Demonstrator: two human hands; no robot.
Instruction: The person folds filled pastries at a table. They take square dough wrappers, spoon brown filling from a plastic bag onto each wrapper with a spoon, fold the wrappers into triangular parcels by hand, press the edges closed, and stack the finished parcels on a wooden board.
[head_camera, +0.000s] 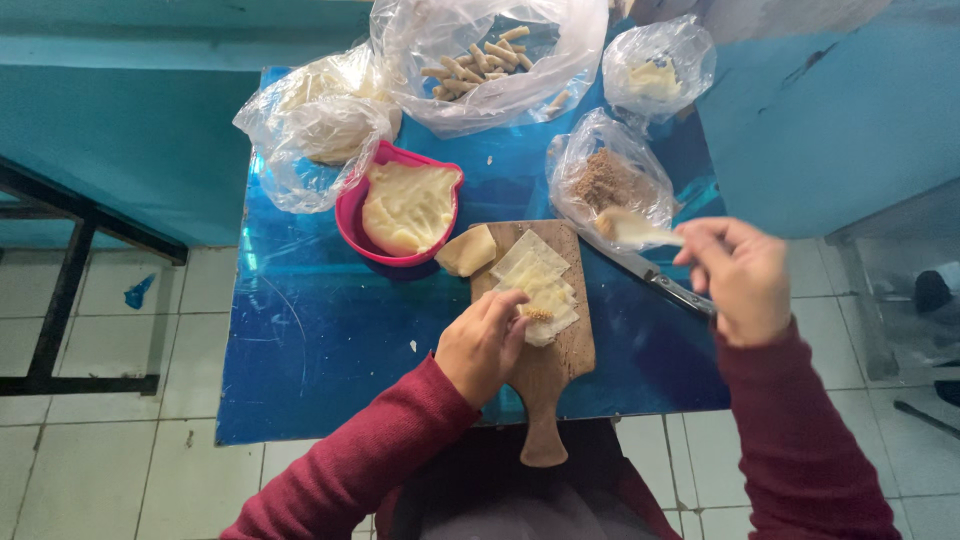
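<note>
The left hand (482, 345) rests on the wooden board (560, 370), its fingers curled together and pressing on the edge of the pale dough sheets (537, 283), where a small heap of brown filling (539, 314) lies. The right hand (738, 278) is raised over the blue table (320, 340); its fingers are pinched on a spoon (632, 229) that hangs above the bag of brown crumbs (610, 180). A knife (655, 280) lies beside the board. A pink bowl (352, 215) with paste stands near.
</note>
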